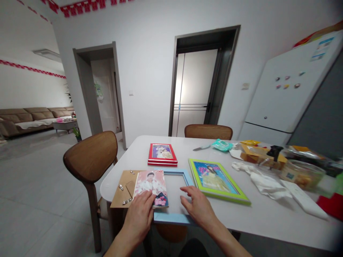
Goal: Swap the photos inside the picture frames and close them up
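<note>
My left hand [141, 210] lies with its fingers stretched over the lower part of a pink photo print [151, 182]. That print rests partly on a brown backing board [118, 194] with metal clips, and partly over a light blue picture frame [174, 218]. Through the blue frame's opening the white tabletop shows. Above the frame's right side is my right hand [197, 205], fingers apart and holding nothing. A green picture frame [235, 191] with a photo in it lies just right of that hand. Farther back, red picture frames [162, 163] are stacked.
On the white table [182, 144] are a knife [201, 147], a teal packet [222, 145], crumpled tissue [268, 184], a clear tub [301, 175] and a long white object [305, 200] at the right. Wooden chairs stand at the left [91, 155] and far side [208, 131].
</note>
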{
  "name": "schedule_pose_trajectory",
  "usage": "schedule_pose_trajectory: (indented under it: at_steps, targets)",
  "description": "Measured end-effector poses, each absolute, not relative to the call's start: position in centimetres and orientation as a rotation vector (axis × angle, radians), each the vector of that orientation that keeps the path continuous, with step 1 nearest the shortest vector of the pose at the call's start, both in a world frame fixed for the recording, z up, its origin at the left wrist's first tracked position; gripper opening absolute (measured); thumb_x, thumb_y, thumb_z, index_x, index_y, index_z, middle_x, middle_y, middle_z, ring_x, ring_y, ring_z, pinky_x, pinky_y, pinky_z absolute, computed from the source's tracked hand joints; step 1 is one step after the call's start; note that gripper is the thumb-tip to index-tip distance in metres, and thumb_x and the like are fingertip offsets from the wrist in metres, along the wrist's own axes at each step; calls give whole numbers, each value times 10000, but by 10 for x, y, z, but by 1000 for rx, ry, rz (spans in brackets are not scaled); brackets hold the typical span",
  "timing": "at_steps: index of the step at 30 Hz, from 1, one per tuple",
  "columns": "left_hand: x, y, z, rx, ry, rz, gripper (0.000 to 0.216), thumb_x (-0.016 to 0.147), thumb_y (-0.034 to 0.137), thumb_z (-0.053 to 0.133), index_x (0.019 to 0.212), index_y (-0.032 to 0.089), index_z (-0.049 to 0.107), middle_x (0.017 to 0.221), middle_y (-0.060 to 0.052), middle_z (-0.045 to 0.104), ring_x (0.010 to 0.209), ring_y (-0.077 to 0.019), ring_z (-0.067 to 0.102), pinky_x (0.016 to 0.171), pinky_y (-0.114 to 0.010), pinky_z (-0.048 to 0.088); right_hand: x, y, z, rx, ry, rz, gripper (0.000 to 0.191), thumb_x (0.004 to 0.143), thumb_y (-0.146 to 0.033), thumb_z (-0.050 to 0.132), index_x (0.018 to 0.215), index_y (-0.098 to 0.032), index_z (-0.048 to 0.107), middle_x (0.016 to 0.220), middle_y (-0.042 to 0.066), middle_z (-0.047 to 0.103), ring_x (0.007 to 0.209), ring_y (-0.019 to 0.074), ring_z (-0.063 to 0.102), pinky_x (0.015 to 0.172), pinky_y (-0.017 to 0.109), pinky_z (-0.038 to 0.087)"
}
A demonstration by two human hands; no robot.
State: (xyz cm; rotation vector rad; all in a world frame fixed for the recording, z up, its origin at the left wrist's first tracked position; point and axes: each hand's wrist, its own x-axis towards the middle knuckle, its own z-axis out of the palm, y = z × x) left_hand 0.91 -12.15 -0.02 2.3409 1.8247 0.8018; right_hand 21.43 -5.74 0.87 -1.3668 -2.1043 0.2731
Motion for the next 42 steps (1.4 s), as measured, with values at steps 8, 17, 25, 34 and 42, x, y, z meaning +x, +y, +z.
schedule_pose_trajectory:
  at_steps: [8,17,25,34,42]
  targets:
    - [-4,-117,36,1407,1820,1763,301,763,310,423,1001,188,561,1018,-47,607,992,-217,517,880,-323,376,192,-76,25,-1087,-1946,665,255,726,-267,425,877,-172,608,857,52,616,744,150,548,660,264,420]
    - [74,-118,24,704,926,1786,368,695,348,530,999,141,503,989,-89,616,944,-209,553,817,-309,426,181,-64,21,-914,-984,1561,301,694,-335,472,943,-170,502,800,37,642,643,135,590,529,231,436]
    - [55,-118,3,1281,1470,1452,539,642,237,543,1145,98,410,1204,-147,455,1108,-220,424,953,-342,304,233,-25,14,-1240,-1231,1338,293,633,-177,437,892,-126,565,715,57,666,594,156,603,483,222,437]
    - [51,-122,-5,1940,1676,952,510,641,259,534,1120,98,467,1274,-140,375,1175,-224,332,997,-350,247,220,-3,8,-1432,-1606,1087,370,658,-192,372,936,-102,600,675,56,667,589,155,605,461,193,414]
    - [46,-123,-2,2013,1670,917,476,633,275,573,1082,139,492,1259,-118,402,1159,-213,356,983,-340,268,217,5,3,-1489,-1703,953,390,659,-180,368,953,-102,612,752,61,671,642,150,604,503,184,407]
